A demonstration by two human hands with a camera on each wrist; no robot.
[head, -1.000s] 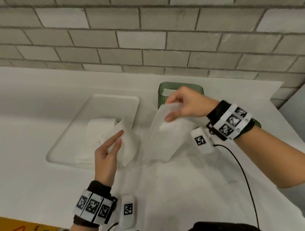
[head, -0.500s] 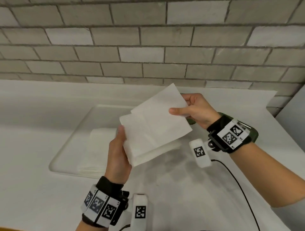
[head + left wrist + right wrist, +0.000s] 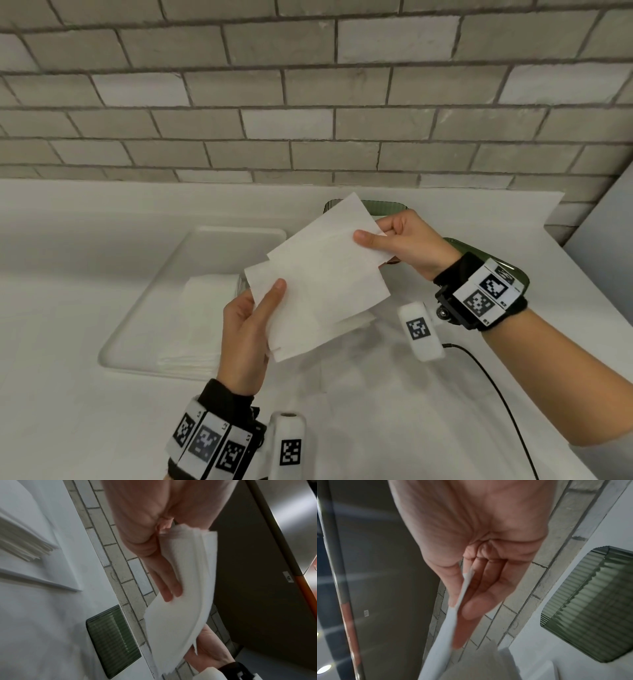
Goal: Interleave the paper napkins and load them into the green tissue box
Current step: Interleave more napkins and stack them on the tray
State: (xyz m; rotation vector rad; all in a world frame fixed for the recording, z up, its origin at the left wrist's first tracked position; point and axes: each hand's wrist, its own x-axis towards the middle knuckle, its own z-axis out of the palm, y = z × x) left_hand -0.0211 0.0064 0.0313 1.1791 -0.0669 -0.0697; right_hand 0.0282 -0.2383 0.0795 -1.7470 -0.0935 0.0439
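Two overlapping white paper napkins (image 3: 318, 284) hang in the air above the counter, held between both hands. My left hand (image 3: 253, 318) pinches their lower left corner (image 3: 185, 574), thumb on top. My right hand (image 3: 387, 236) pinches the upper napkin's right edge (image 3: 462, 595) between thumb and fingers. The ribbed green tissue box (image 3: 387, 207) stands behind the napkins at the wall, mostly hidden; it shows as a ribbed green box (image 3: 113, 639) in the left wrist view and as the same ribbed green box (image 3: 594, 601) in the right wrist view. A stack of napkins (image 3: 202, 322) lies on the tray.
A white tray (image 3: 144, 308) sits on the white counter at the left. A green lid (image 3: 479, 253) lies behind my right wrist. A black cable (image 3: 496, 394) trails over the counter on the right. A grey brick wall (image 3: 308, 102) closes the back.
Both hands have lifted the napkins off the counter and brought them together; the right hand's napkin now overlaps the left hand's one. The view has tilted up.
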